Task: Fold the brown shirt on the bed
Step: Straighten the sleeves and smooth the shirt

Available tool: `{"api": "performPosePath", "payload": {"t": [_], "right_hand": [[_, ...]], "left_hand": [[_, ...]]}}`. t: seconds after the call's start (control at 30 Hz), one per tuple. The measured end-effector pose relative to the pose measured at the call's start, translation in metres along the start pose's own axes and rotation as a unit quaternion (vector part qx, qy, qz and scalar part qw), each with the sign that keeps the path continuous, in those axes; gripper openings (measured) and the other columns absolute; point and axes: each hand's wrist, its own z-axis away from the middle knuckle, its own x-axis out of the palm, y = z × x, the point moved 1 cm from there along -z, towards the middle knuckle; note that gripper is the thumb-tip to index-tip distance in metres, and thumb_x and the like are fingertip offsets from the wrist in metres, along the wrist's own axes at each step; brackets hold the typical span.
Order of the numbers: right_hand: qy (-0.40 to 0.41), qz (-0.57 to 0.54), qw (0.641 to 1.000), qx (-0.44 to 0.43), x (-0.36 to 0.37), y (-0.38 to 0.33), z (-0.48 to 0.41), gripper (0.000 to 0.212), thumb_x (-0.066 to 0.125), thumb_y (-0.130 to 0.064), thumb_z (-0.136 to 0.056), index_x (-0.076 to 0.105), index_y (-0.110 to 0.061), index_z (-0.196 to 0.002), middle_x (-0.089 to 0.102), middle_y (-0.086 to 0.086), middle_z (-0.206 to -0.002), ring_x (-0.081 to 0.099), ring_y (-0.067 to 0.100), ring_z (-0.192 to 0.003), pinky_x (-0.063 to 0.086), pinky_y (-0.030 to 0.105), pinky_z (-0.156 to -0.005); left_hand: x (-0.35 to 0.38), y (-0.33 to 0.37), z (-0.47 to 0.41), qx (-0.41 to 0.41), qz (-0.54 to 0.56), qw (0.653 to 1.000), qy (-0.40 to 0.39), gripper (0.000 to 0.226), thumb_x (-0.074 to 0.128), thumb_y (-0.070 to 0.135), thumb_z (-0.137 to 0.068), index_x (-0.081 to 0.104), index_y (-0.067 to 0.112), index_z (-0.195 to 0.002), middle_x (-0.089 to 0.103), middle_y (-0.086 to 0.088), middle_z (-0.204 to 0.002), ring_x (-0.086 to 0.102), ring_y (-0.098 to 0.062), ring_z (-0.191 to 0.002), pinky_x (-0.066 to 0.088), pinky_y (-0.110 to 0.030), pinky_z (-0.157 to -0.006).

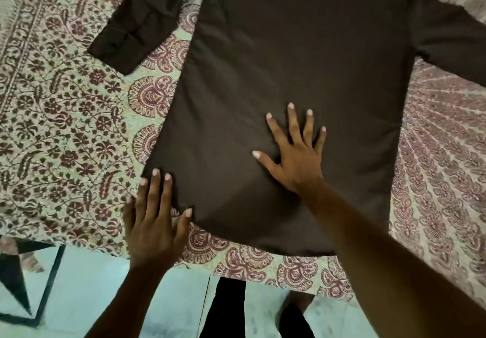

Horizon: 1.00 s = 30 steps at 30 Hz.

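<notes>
I find the plain dark-brown cloth shirt (302, 61) spread flat on the floral-printed cotton bed cover (65, 127). Its long axis runs 6 to 12 o'clock, with the hem nearest me.

The right hand (294, 158) lies palm-down on the lower middle panel, fingers straight and spread, gripping nothing. The left hand (155, 222) lies flat at the hem corner toward 7 o'clock, fingers straight and touching the side edge, with no grip.

The cuffed sleeve (136, 22) lies at 10 o'clock. The outstretched sleeve (452, 48) runs toward 2 o'clock.

In my judgement the left hand is nearer a side edge, so the lengthwise fold should start there.
</notes>
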Motion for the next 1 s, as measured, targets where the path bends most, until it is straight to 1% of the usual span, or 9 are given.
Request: {"api": "performPosePath", "payload": {"t": [0.07,0.13,0.27,0.33,0.53,0.7,0.8,0.87,1.0], "right_hand": [[-0.002,0.032,0.999,-0.032,0.012,-0.028,0.021,0.088,0.035,-0.087,-0.09,0.007,-0.048,-0.164,-0.01,-0.001,-0.176,-0.014,0.042,-0.159,0.0,0.075,-0.121],[-0.031,0.037,0.983,-0.179,0.021,-0.055,0.058,0.08,0.036,-0.08,-0.095,0.012,-0.047,-0.164,-0.005,0.003,-0.176,-0.01,0.041,-0.16,0.01,0.075,-0.119],[-0.074,0.039,0.914,-0.397,0.027,-0.067,0.092,0.065,0.041,-0.06,-0.105,0.02,-0.043,-0.164,0.006,0.007,-0.176,0.005,0.035,-0.162,0.019,0.065,-0.123],[-0.051,0.022,0.928,-0.368,0.016,-0.065,0.07,0.064,0.043,-0.06,-0.105,0.025,-0.041,-0.163,0.008,0.007,-0.175,0.008,0.032,-0.162,0.021,0.061,-0.124],[0.004,0.005,1.0,-0.021,-0.002,-0.069,-0.036,0.08,0.041,-0.078,-0.095,0.015,-0.047,-0.164,-0.008,-0.003,-0.176,-0.011,0.036,-0.161,0.004,0.066,-0.125],[-0.03,0.048,0.944,-0.324,0.03,-0.129,0.013,0.075,0.04,-0.073,-0.098,0.022,-0.041,-0.164,0.008,0.002,-0.176,0.002,0.038,-0.161,0.014,0.072,-0.119],[-0.062,0.049,0.91,-0.408,0.038,-0.139,0.035,0.07,0.04,-0.063,-0.104,0.019,-0.036,-0.165,0.007,0.002,-0.176,0.005,0.034,-0.162,0.018,0.067,-0.123],[-0.034,0.03,0.927,-0.373,0.03,-0.136,0.016,0.069,0.039,-0.062,-0.105,0.023,-0.033,-0.165,0.01,0.002,-0.175,0.008,0.028,-0.162,0.024,0.062,-0.122],[0.034,0.011,0.99,-0.134,0.005,-0.115,-0.071,0.071,0.04,-0.063,-0.103,0.023,-0.033,-0.165,0.007,0.001,-0.176,0.004,0.031,-0.162,0.018,0.061,-0.125]], "left_hand": [[-0.005,-0.001,-0.006,-0.005,0.009,1.0,0.019,0.072,0.043,0.055,-0.1,0.04,0.014,-0.16,0.033,-0.007,-0.17,0.033,-0.033,-0.155,0.027,-0.054,-0.12],[-0.011,-0.002,-0.027,-0.016,0.009,0.999,0.037,0.067,0.044,0.052,-0.102,0.045,0.014,-0.157,0.037,-0.008,-0.167,0.037,-0.036,-0.152,0.026,-0.054,-0.119],[-0.018,-0.017,-0.083,0.057,-0.035,0.998,0.006,0.07,0.038,0.053,-0.104,0.028,0.021,-0.165,0.019,0.0,-0.175,0.021,-0.028,-0.16,0.018,-0.056,-0.123],[-0.013,-0.034,-0.095,0.113,-0.037,0.993,-0.026,0.071,0.032,0.055,-0.105,0.024,0.02,-0.166,0.015,0.001,-0.175,0.018,-0.027,-0.161,0.019,-0.056,-0.125],[-0.008,-0.068,-0.073,0.148,-0.014,0.989,-0.014,0.069,0.039,0.047,-0.106,0.027,0.012,-0.164,0.022,-0.004,-0.174,0.021,-0.025,-0.161,0.025,-0.054,-0.126],[-0.012,-0.071,-0.078,0.122,0.044,0.992,-0.005,0.06,0.035,0.033,-0.107,0.031,0.01,-0.163,0.023,-0.005,-0.173,0.021,-0.023,-0.16,0.025,-0.054,-0.126],[-0.017,-0.077,-0.09,0.103,0.043,0.994,-0.001,0.059,0.035,0.03,-0.106,0.035,0.011,-0.161,0.022,-0.008,-0.173,0.021,-0.026,-0.16,0.022,-0.054,-0.127],[-0.021,-0.076,-0.105,0.108,0.043,0.993,-0.011,0.06,0.032,0.034,-0.106,0.033,0.013,-0.162,0.019,-0.008,-0.174,0.018,-0.025,-0.161,0.017,-0.051,-0.129],[-0.028,-0.066,-0.141,0.157,0.029,0.987,-0.027,0.064,0.034,0.039,-0.107,0.026,0.016,-0.165,0.014,-0.005,-0.175,0.013,-0.023,-0.162,0.013,-0.047,-0.13]]}}
